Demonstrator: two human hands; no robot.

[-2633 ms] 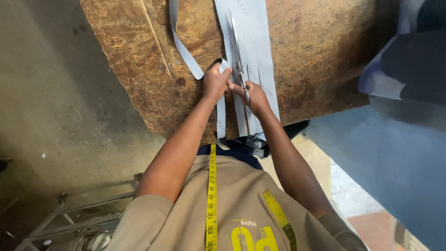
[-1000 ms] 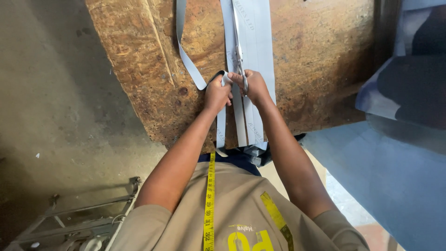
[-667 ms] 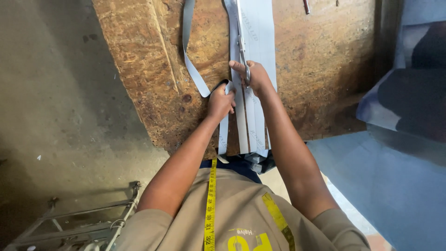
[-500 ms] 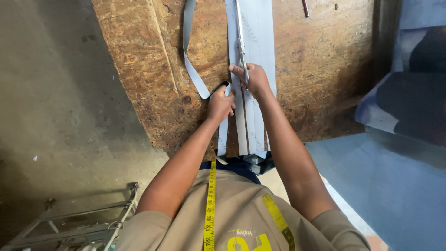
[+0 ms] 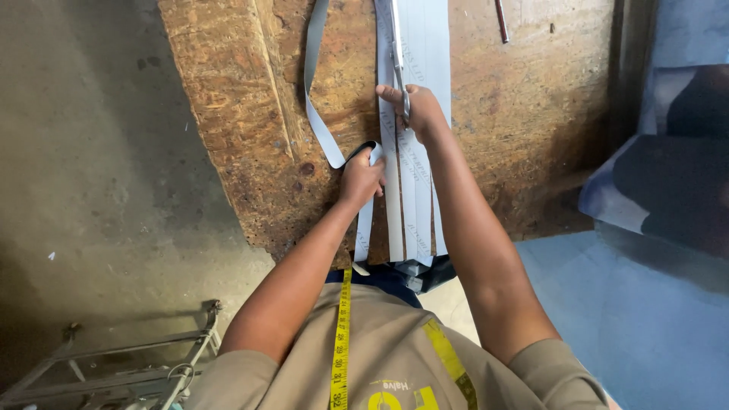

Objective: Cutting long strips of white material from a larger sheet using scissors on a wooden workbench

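Observation:
A long band of pale grey fabric (image 5: 425, 53) lies lengthwise on a rough brown board table (image 5: 228, 114), slit into narrow strips near me. My right hand (image 5: 414, 106) grips a pair of scissors (image 5: 398, 53) whose blades point away from me along the fabric. My left hand (image 5: 363, 178) presses on and holds the leftmost cut strip (image 5: 315, 99), which loops away to the left and back up the table.
A thin dark rod (image 5: 502, 20) lies at the table's far right. Blue cloth (image 5: 653, 288) is piled on the right. A metal frame (image 5: 114, 372) stands on the concrete floor at lower left. A yellow tape measure (image 5: 342, 342) hangs round my neck.
My right hand has pushed the scissors farther up the fabric, away from me, lengthening the cut. My left hand has stayed near the table's edge on the strip.

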